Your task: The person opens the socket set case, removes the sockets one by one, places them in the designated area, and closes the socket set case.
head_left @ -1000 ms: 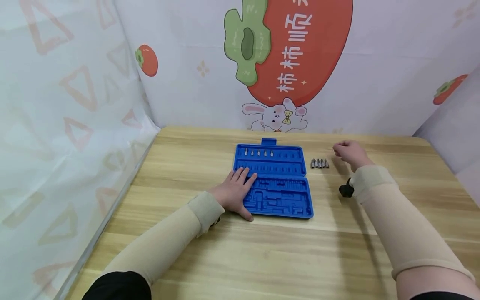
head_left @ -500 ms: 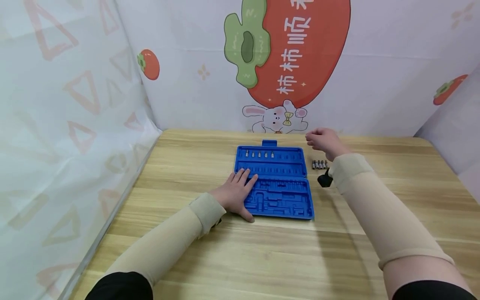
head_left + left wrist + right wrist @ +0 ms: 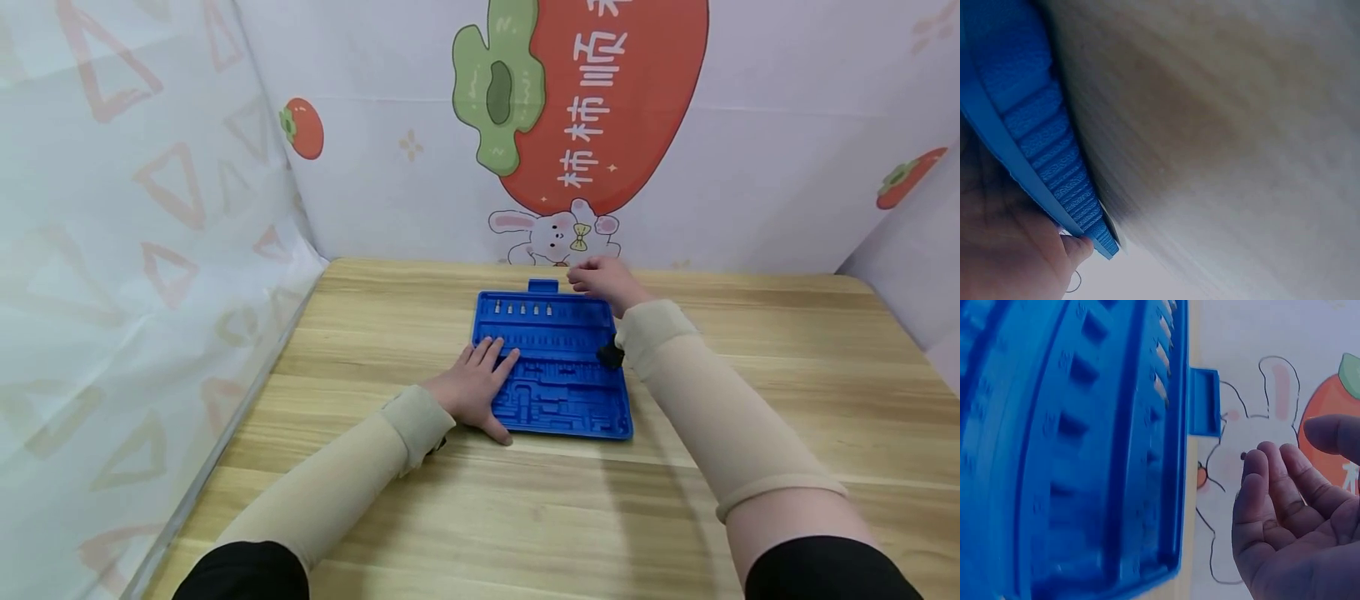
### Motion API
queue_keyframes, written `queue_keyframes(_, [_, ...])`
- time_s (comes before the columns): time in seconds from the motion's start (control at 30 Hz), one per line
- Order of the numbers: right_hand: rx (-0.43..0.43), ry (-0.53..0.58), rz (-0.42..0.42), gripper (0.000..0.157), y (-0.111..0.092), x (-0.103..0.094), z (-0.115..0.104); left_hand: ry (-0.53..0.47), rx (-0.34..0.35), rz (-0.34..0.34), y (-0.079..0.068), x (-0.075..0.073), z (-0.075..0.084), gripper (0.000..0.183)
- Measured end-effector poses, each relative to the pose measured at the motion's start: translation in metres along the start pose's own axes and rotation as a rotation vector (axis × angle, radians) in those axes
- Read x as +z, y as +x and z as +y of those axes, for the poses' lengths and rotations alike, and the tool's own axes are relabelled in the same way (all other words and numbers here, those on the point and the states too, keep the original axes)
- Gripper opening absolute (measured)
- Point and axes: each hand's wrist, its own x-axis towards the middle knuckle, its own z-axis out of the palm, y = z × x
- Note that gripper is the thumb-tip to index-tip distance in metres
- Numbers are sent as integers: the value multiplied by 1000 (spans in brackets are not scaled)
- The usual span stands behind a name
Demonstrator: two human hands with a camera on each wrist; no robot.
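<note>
A blue plastic bit case (image 3: 566, 398) lies unfolded on the table, its compartments facing up. Several short silver screwdriver bits (image 3: 522, 308) stand in the left part of its far row. My left hand (image 3: 472, 387) rests with spread fingers over the case's left edge, thumb at the near corner; the left wrist view shows the palm against the ribbed blue side (image 3: 1054, 150). Above the far right corner hovers my right hand (image 3: 606, 282). In the right wrist view its fingers (image 3: 1285, 481) are loosely bent, the thumb apart from them, and nothing shows between.
At the case's far edge sticks out a blue latch tab (image 3: 543, 286). Behind the wooden table (image 3: 465, 517) hangs a printed cloth backdrop (image 3: 390, 192). The loose bits right of the case are hidden behind the right forearm (image 3: 720, 425).
My right hand has swept left from beyond the loose bits to above the case's far right corner, its sleeve now covering those bits. The left hand has stayed on the case.
</note>
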Motion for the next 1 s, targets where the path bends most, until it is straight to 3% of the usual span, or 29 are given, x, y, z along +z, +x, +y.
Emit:
queue_keyframes(0.43, [37, -48, -31, 35, 21, 34, 23, 1, -1, -10, 1, -1, 4, 135])
queue_keyframes(0.8, [93, -67, 20, 29, 29, 41, 27, 21, 20, 13, 6, 0, 3, 135])
queue_keyframes(1.0, [116, -31, 6, 37, 32, 45, 25, 20, -2, 4, 4, 1, -1, 136])
